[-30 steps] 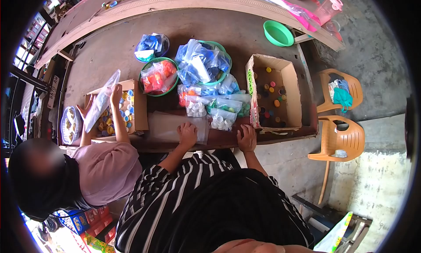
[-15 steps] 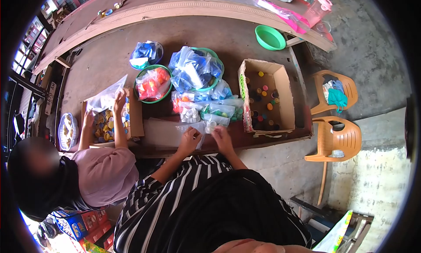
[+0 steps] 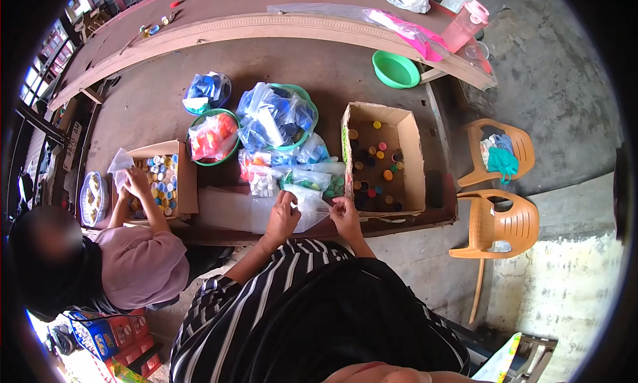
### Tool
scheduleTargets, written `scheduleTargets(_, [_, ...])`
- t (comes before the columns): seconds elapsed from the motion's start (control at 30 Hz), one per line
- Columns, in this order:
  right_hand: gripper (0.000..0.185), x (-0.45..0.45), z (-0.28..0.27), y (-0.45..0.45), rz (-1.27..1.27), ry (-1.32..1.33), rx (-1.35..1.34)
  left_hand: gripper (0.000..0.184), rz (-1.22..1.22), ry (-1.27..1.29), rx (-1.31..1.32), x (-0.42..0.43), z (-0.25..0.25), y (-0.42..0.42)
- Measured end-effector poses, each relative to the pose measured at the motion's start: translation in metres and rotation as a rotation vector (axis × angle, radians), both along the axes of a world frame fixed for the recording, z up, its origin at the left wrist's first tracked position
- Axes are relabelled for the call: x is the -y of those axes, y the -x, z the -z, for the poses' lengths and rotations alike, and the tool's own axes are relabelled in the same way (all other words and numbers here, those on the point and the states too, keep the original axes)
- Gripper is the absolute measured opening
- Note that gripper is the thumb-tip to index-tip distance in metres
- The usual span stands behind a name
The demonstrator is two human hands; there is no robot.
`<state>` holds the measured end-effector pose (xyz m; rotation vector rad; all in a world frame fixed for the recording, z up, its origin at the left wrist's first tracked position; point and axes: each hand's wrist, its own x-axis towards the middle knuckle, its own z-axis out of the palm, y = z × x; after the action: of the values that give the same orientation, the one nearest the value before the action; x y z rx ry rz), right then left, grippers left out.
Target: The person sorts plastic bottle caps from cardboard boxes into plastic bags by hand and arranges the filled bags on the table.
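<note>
A clear plastic bag [image 3: 310, 207] is stretched between my two hands above the table's front edge. My left hand [image 3: 284, 214] pinches its left side, and my right hand [image 3: 344, 214] has closed fingers at its right side. Flat clear bags [image 3: 229, 209] lie to the left of my left hand. Just beyond my hands are filled bags of white caps [image 3: 264, 185] and green caps [image 3: 307, 179]. To the right of my right hand stands a cardboard box [image 3: 413, 157] with loose coloured caps inside.
A co-worker [image 3: 143, 263] on the left holds a bag [image 3: 121, 162] by a box of caps [image 3: 187, 184]. Farther back are a basket of blue bags [image 3: 276, 117], a basket of orange caps [image 3: 214, 137] and a green basin [image 3: 396, 69]. Chairs [image 3: 495, 227] stand right.
My hands have come together from the table edge and now hold a clear bag open between them. The co-worker's hands and bag have moved lower left. The whole view has shifted.
</note>
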<state>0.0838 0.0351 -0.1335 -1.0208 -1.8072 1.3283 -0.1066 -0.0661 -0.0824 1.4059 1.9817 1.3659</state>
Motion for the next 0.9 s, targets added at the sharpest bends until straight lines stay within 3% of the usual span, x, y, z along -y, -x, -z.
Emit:
scheduleTargets(0.17, [0.028,-0.024,-0.033,-0.016,-0.061,0.005,0.024,0.024,0.154,0.108,-0.049,-0.017,-0.014,-0.020])
scheduleTargets(0.2, [0.027,-0.031,-0.034,-0.020,-0.099,0.044,0.003,0.031,0.135,0.130,-0.055,-0.022,-0.013,-0.025])
scheduleTargets(0.37, [0.027,-0.079,-0.038,-0.047,-0.171,0.081,-0.026,0.028,0.026,0.086,-0.097,-0.042,-0.013,-0.044])
scheduleTargets(0.5, [0.028,-0.146,-0.021,-0.084,-0.073,-0.137,0.272,0.020,-0.023,0.116,-0.131,-0.057,-0.024,-0.048])
scheduleTargets(0.57, [0.031,-0.178,0.012,-0.101,-0.035,-0.279,0.405,0.019,-0.030,0.129,-0.165,-0.062,-0.028,-0.047])
scheduleTargets(0.6, [0.035,-0.189,0.012,-0.105,-0.053,-0.289,0.635,0.020,-0.023,0.132,-0.141,-0.065,-0.028,-0.045])
scheduleTargets(0.73, [0.043,-0.208,0.014,-0.108,-0.180,-0.355,0.883,0.024,0.010,0.168,-0.072,-0.073,-0.038,-0.038])
scheduleTargets(0.9, [0.042,-0.217,0.020,-0.101,-0.215,-0.447,1.002,0.030,0.035,0.160,-0.013,-0.079,-0.050,-0.037])
